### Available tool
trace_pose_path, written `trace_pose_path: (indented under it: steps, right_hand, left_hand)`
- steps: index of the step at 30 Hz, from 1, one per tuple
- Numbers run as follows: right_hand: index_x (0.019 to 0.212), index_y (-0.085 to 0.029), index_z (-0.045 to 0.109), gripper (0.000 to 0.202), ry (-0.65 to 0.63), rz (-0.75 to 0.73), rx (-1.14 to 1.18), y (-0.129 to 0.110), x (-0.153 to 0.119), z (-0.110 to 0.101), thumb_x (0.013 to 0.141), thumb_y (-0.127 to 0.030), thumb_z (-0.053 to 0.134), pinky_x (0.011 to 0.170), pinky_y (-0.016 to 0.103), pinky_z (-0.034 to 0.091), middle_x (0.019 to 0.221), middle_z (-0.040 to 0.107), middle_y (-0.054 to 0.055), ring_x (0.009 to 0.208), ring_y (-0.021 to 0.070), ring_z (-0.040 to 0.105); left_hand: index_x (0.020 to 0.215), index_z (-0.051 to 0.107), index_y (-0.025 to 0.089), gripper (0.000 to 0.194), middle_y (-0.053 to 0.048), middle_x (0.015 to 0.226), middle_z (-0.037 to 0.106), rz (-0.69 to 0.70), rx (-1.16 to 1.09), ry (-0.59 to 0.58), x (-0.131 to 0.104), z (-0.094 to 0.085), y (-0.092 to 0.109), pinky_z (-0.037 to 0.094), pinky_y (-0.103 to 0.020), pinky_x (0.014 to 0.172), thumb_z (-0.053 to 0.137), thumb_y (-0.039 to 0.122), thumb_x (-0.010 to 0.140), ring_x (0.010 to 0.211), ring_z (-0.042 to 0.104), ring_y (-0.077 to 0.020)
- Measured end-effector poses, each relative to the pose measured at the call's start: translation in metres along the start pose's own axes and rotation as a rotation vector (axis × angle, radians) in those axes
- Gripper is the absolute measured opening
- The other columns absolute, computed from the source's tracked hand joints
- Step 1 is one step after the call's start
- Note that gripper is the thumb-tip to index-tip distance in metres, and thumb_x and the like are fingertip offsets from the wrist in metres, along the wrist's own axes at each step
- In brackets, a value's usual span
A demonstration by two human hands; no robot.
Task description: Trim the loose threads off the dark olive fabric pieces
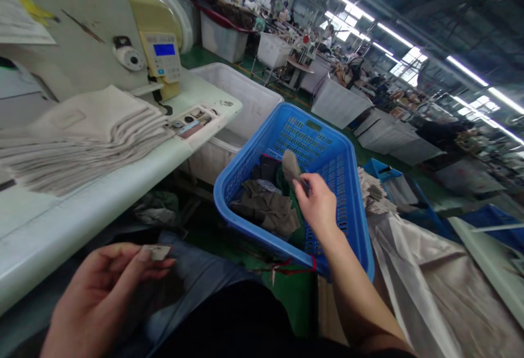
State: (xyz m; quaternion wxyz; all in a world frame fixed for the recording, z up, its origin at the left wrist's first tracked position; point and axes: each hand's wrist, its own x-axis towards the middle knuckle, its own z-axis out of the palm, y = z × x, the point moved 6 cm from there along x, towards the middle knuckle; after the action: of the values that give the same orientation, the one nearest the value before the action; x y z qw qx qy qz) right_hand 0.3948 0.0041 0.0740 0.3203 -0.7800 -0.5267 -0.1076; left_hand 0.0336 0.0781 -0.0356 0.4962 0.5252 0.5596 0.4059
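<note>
My left hand [110, 287] is closed, pinching a small pale label-like piece [158, 251] between thumb and fingers above my lap. Over the blue plastic basket [256, 235], my right hand [318, 202] grips a small grey-brown fabric piece [290, 165] by its lower end. Inside that basket lie crumpled olive-brown fabric pieces [268, 205], along with dark and green cloth. A stack of beige fabric panels [90, 134] rests on the sewing machine table [123, 194] to the left.
The sewing machine [94, 30] carries a control panel [161, 55] with a blue screen. Behind the basket stands a white bin [245, 93]. At right are a fabric-draped load [442, 270] and another blue crate [382, 168]. More bins and workstations fill the background.
</note>
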Motion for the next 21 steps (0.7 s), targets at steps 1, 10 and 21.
trace_pose_path:
  steps: [1, 10, 21]
  right_hand:
    - [0.091, -0.019, 0.068, 0.018, -0.137, 0.014, -0.006, -0.002, -0.005, 0.014, 0.092, -0.036, 0.061, 0.068, 0.033, 0.046, 0.089, 0.071, 0.008, 0.075, 0.0211, 0.063]
    - [0.087, -0.019, 0.073, 0.017, -0.652, 0.092, 0.826, -0.138, -0.077, 0.085, 0.090, -0.033, 0.064, 0.061, 0.024, 0.045, 0.080, 0.072, 0.002, 0.068, 0.0140, 0.061]
    - [0.085, -0.021, 0.067, 0.011, -0.530, -0.333, 0.697, -0.194, -0.100, 0.125, 0.092, -0.024, 0.059, 0.068, 0.027, 0.047, 0.089, 0.067, 0.006, 0.080, 0.0178, 0.064]
  left_hand:
    - [0.087, 0.062, 0.028, 0.034, 0.000, 0.071, 0.077, -0.038, -0.059, -0.019, -0.001, 0.001, 0.004, 0.063, -0.036, 0.053, 0.071, 0.059, 0.077, 0.061, 0.074, -0.0255]
    - [0.088, 0.067, 0.020, 0.040, -0.002, 0.071, 0.073, -0.119, -0.223, -0.089, -0.020, -0.002, 0.027, 0.057, -0.029, 0.062, 0.081, 0.054, 0.070, 0.062, 0.069, -0.0177]
    - [0.092, 0.070, 0.018, 0.041, -0.005, 0.093, 0.076, -0.264, -0.431, 0.112, -0.032, -0.018, 0.005, 0.058, -0.031, 0.080, 0.087, 0.045, 0.066, 0.087, 0.072, -0.0200]
